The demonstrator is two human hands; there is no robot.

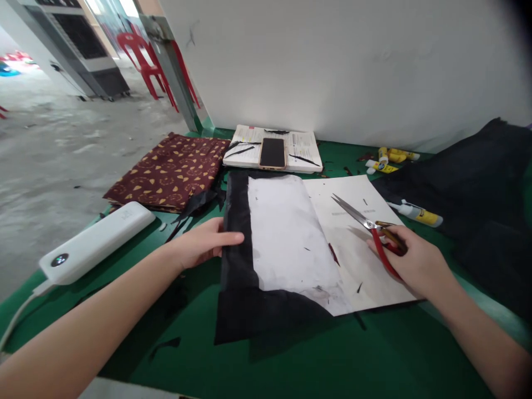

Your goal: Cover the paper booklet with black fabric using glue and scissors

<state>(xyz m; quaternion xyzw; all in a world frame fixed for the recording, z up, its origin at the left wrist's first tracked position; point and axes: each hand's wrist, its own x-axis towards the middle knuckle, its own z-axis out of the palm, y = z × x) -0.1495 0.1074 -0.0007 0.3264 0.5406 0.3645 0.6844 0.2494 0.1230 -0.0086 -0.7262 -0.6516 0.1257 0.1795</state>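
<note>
Head view: a green table (291, 366) set against a white wall, with two bare arms reaching in from the bottom edge.
Left hand (202, 243): lies flat, fingers together, pressing on the left edge of the black fabric (239, 266); it grips nothing.
Right hand (415, 257): fingers closed through the red handles of the scissors (368, 224).
Scissors: resting on the white paper (316, 244), blades nearly shut and pointing up and to the left.
White paper: spread over the black fabric in the middle of the table, with small dark scraps scattered on it.
Black fabric: shows along the paper's left and lower edges.
Behind: a phone (272, 152) lying on an open booklet (303, 148).
Left: patterned maroon cloth (166, 172) and a white power bank (97, 241).
Right: glue sticks (415, 212) beside a heap of dark cloth (477, 183).
</note>
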